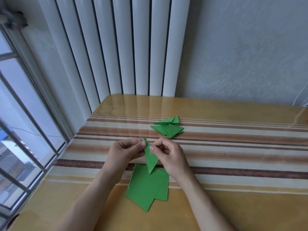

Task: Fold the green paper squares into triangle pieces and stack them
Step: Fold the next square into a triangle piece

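A folded green paper piece (151, 158) hangs above the table, long and pointed, its tip toward me. My left hand (126, 151) pinches its upper end from the left, thumb on top. My right hand (168, 154) pinches the same end from the right with thumb and fingers. Below the hands, flat green paper squares (146, 185) lie overlapped on the table. A loose pile of folded green triangles (169, 127) sits farther back, beyond my right hand.
The glossy table (233, 164) has a yellow top with brown and cream stripes. A white radiator (116, 47) stands behind it against the wall. A window with metal bars (25, 130) runs along the left edge of the table.
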{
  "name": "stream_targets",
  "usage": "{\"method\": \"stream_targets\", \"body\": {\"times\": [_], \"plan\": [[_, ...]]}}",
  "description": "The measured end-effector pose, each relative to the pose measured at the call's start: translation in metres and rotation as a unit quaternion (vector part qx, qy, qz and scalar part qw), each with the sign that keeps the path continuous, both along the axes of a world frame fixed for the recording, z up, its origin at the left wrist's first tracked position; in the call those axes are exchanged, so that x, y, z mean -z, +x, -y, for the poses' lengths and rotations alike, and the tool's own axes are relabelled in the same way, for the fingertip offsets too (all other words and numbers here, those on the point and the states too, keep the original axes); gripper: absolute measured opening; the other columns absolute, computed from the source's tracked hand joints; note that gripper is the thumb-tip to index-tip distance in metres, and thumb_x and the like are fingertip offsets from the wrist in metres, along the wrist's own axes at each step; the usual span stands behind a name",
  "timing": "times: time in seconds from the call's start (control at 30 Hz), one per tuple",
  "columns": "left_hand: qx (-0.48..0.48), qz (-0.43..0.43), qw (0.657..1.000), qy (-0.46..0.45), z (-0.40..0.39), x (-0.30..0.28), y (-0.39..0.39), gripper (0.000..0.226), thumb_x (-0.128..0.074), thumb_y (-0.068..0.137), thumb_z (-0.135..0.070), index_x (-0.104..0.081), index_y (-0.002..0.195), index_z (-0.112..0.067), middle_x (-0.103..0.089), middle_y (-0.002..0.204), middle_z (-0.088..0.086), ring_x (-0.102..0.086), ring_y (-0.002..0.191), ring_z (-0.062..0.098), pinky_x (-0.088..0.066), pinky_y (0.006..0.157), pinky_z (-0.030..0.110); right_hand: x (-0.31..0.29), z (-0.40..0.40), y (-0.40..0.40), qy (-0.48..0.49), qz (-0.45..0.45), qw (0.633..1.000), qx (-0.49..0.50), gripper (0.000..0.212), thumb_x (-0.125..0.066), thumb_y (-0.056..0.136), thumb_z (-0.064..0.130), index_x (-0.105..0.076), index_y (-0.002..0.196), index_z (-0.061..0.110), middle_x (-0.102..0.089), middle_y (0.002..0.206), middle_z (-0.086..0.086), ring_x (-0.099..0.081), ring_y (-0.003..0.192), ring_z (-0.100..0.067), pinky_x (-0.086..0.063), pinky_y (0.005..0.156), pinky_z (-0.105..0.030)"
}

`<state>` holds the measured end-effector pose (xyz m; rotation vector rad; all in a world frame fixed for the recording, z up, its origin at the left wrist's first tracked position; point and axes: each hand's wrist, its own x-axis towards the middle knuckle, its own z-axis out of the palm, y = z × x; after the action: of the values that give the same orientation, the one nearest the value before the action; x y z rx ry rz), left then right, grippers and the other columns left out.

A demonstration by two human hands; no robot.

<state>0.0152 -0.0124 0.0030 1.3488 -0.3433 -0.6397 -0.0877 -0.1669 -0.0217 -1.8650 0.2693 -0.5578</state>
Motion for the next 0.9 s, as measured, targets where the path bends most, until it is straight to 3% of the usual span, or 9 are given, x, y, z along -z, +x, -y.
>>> {"method": "stream_targets", "body": {"times": [0.23, 0.37, 0.47, 0.6, 0.67, 0.77, 0.83, 0.9], "plan": [[0.019, 0.012, 1.000, -0.021, -0.0002, 0.0022, 0.0011, 0.029, -0.076, 0.083, -0.014, -0.077, 0.105, 0.005, -0.078, 0.104, 0.022, -0.077, 0.098, 0.033, -0.064, 0.085, 0.030, -0.0008, -0.0006, -0.0017, 0.008, -0.003, 1.000, -0.004, 0.013, -0.072, 0.098, 0.024, -0.069, 0.086, 0.019, -0.067, 0.082, -0.006, -0.063, 0.077, -0.023, -0.053, 0.074, -0.049], [0.018, 0.019, 0.999, -0.024, 0.0000, 0.0003, -0.0031, 0.025, -0.075, 0.083, -0.017, -0.076, 0.097, 0.004, -0.079, 0.095, 0.019, -0.077, 0.087, 0.025, -0.062, 0.077, 0.026, -0.0011, -0.0025, -0.0021, 0.017, -0.015, 1.000, -0.016, 0.012, -0.072, 0.098, 0.024, -0.069, 0.087, 0.019, -0.067, 0.083, -0.007, -0.061, 0.076, -0.016, -0.053, 0.073, -0.046], [0.000, 0.018, 1.000, 0.011, -0.0001, 0.0007, -0.0033, 0.026, -0.077, 0.082, -0.029, -0.077, 0.093, -0.006, -0.079, 0.093, 0.014, -0.076, 0.085, 0.020, -0.063, 0.069, 0.034, -0.0016, -0.0040, -0.0022, 0.020, -0.027, 0.999, -0.015, 0.010, -0.072, 0.098, 0.025, -0.071, 0.090, 0.020, -0.069, 0.085, -0.005, -0.065, 0.079, -0.020, -0.056, 0.074, -0.041], [-0.032, 0.000, 0.999, 0.025, -0.0010, 0.0007, 0.0004, 0.018, -0.080, 0.080, -0.036, -0.078, 0.085, -0.018, -0.074, 0.085, 0.003, -0.068, 0.080, 0.014, -0.060, 0.060, 0.028, -0.0009, -0.0033, -0.0027, 0.073, -0.041, 0.996, 0.005, 0.008, -0.069, 0.100, 0.019, -0.074, 0.095, 0.016, -0.074, 0.087, -0.008, -0.075, 0.071, -0.022, -0.065, 0.073, -0.044], [0.003, 0.002, 1.000, 0.027, -0.0019, -0.0018, -0.0019, 0.017, -0.077, 0.086, -0.031, -0.076, 0.093, -0.016, -0.076, 0.086, 0.002, -0.070, 0.076, 0.014, -0.057, 0.056, 0.029, -0.0016, -0.0026, -0.0026, 0.079, -0.041, 0.996, 0.011, 0.007, -0.068, 0.101, 0.018, -0.074, 0.097, 0.017, -0.075, 0.086, -0.004, -0.074, 0.068, -0.020, -0.062, 0.068, -0.037], [0.088, 0.023, 0.995, 0.038, -0.0001, -0.0025, -0.0075, 0.024, -0.075, 0.092, -0.016, -0.070, 0.115, -0.008, -0.079, 0.101, 0.016, -0.077, 0.088, 0.034, -0.061, 0.072, 0.039, -0.0027, -0.0026, -0.0026, 0.094, -0.037, 0.995, 0.018, 0.004, -0.068, 0.102, 0.022, -0.071, 0.104, 0.024, -0.077, 0.090, -0.001, -0.074, 0.071, -0.016, -0.057, 0.065, -0.028], [0.081, 0.032, 0.996, 0.036, 0.0005, -0.0022, -0.0087, 0.027, -0.074, 0.092, -0.006, -0.068, 0.118, -0.005, -0.078, 0.100, 0.017, -0.077, 0.089, 0.035, -0.063, 0.072, 0.036, -0.0024, -0.0019, -0.0022, 0.068, -0.028, 0.997, 0.022, 0.011, -0.067, 0.101, 0.024, -0.069, 0.106, 0.033, -0.077, 0.093, 0.001, -0.073, 0.077, -0.017, -0.060, 0.068, -0.038], [0.053, 0.034, 0.997, 0.041, 0.0003, -0.0017, -0.0067, 0.028, -0.074, 0.092, -0.005, -0.067, 0.119, -0.005, -0.077, 0.101, 0.019, -0.077, 0.088, 0.035, -0.063, 0.069, 0.035, -0.0027, -0.0001, -0.0016, 0.040, -0.027, 0.999, 0.001, 0.020, -0.069, 0.099, 0.024, -0.068, 0.111, 0.040, -0.075, 0.104, 0.008, -0.072, 0.092, -0.016, -0.062, 0.080, -0.047]]}}
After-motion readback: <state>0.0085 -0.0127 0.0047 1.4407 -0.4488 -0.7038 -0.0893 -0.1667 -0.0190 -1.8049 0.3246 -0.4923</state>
